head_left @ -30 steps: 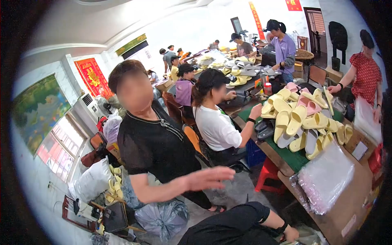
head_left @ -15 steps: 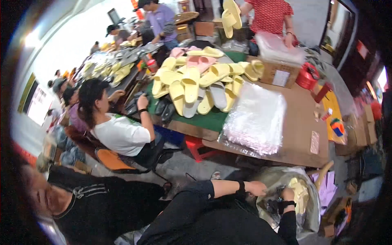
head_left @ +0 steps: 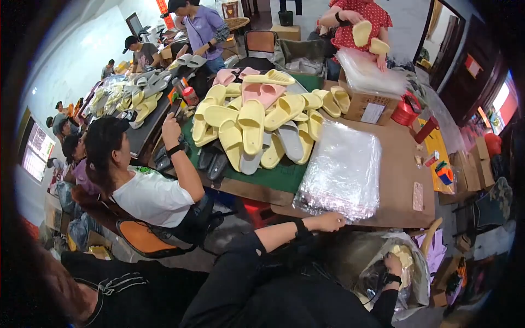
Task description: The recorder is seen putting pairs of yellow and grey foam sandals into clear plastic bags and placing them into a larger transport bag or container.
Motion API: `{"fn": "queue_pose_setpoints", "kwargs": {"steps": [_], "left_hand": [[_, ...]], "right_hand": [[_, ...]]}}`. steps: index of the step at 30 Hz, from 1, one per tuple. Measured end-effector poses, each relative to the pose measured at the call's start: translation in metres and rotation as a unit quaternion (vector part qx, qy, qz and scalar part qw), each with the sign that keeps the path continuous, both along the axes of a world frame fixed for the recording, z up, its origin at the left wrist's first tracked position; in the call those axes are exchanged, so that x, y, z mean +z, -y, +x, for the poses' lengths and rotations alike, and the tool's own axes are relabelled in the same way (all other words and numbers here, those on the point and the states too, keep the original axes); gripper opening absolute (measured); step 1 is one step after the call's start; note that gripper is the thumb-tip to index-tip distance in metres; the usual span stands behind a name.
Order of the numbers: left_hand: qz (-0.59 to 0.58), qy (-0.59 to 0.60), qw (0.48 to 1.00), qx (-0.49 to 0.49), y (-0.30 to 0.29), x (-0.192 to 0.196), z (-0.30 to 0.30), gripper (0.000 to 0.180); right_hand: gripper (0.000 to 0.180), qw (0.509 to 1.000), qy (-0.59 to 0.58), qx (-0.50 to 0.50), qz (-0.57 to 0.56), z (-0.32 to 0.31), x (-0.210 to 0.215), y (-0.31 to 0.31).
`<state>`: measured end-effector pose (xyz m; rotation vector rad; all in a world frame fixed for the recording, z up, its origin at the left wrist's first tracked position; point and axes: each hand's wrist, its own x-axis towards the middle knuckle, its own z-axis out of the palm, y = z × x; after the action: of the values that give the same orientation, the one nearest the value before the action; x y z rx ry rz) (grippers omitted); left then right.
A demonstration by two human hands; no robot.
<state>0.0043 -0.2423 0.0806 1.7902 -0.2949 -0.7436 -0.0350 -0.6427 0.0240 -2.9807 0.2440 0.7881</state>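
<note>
My left hand (head_left: 328,221) is at the front edge of the table, its fingers curled in beside the near edge of a stack of clear plastic bags (head_left: 342,164). Whether it pinches a bag there is too small to tell. Lower right, my right hand (head_left: 392,263) reaches down into a large plastic-lined sack (head_left: 418,295) and is closed. Pale yellow pieces (head_left: 404,255) show in the sack next to the fingers; what the hand grips is hidden. Behind the bags, yellow, pink and grey slide slippers (head_left: 252,127) lie heaped on a green mat (head_left: 284,178).
A carton (head_left: 356,106) bearing more clear bags stands at the table's back right, beside a red container (head_left: 405,110). A phone (head_left: 418,197) lies at the right. One person (head_left: 158,191) sits at the left; another in red (head_left: 363,13) holds yellow slippers across the table.
My left hand has moved up and left from the sack to the table edge by the bags. My right hand stays at the sack, slightly lower. The seated person's arm has risen.
</note>
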Motion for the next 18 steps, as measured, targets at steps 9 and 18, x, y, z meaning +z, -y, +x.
{"fn": "queue_pose_setpoints", "kwargs": {"steps": [9,18], "left_hand": [[-0.016,0.0,0.991,0.13,-0.116,-0.026,-0.001,0.024],[-0.064,-0.098,0.957,0.266,-0.152,-0.031,-0.013,0.025]], "right_hand": [[0.036,0.978,0.2,0.027,0.047,0.049,0.138,-0.135],[0.036,0.964,0.091,0.225,0.106,0.105,0.152,-0.263]]}}
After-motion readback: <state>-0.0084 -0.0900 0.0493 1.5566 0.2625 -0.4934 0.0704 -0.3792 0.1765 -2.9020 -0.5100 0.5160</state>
